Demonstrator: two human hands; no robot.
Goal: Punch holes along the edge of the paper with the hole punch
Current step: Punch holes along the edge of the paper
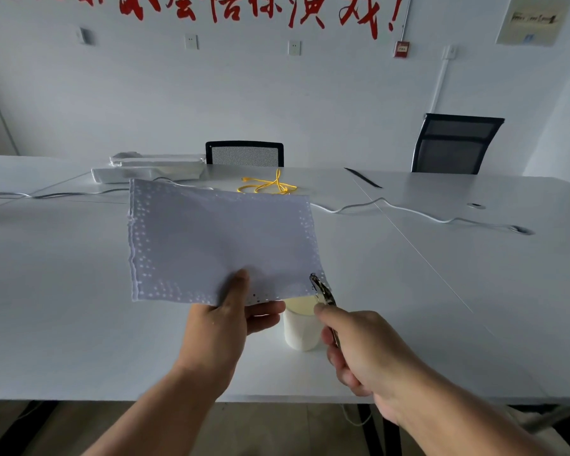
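A white sheet of paper [218, 238] is held up above the table, with rows of small holes along its left, bottom and right edges. My left hand [224, 320] pinches its bottom edge, thumb on top. My right hand [359, 347] grips a metal plier-type hole punch [323, 291]. The punch's jaws sit on the paper's bottom right corner. Directly under that corner stands a white paper cup [300, 327], partly hidden by both hands.
The white table [79, 324] reaches to the far wall. On it lie a yellow cable [267, 185], a white cable [392, 207] and white trays [152, 167] at the back. Two black mesh chairs [244, 153] stand behind it. The table's front edge runs just below my forearms.
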